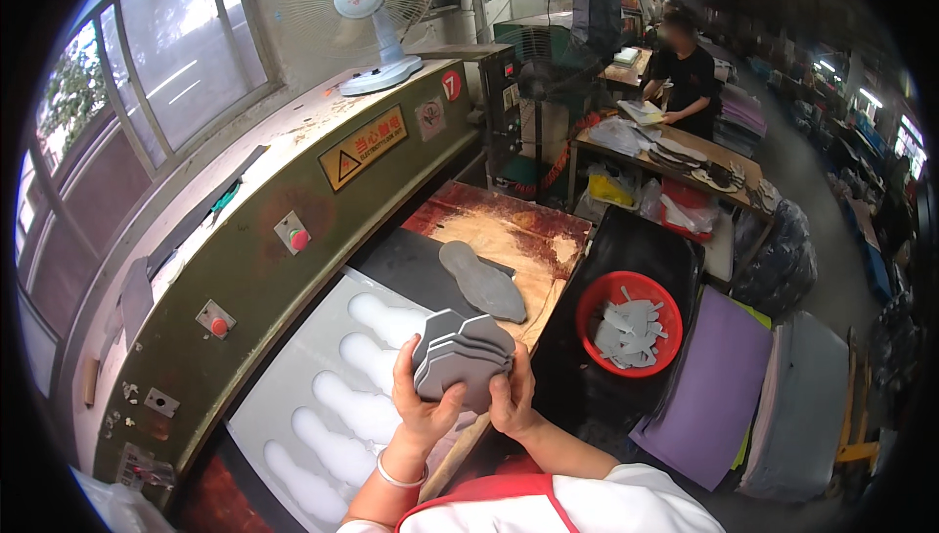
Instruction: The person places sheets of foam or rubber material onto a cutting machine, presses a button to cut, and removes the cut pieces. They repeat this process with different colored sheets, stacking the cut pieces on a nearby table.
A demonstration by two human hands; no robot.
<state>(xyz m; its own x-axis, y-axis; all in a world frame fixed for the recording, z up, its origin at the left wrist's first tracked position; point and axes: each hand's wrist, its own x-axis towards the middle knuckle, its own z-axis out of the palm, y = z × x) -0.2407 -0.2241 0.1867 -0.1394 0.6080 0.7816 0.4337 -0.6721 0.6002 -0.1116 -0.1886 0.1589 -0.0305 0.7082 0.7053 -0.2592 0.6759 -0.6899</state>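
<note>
Both my hands grip a stack of grey foam insoles held up over the front edge of the machine bed. My left hand closes on the stack's left side, thumb on the near face. On the right side my right hand presses in the same way. Behind the stack, a grey sole-shaped piece lies on a dark sheet. To the left, a light grey foam sheet shows several sole-shaped cut-outs, white inside.
A green machine beam with red buttons spans the left, a fan on top. At right stand a red basin of grey scraps and purple sheets. Farther back, another person works at a table.
</note>
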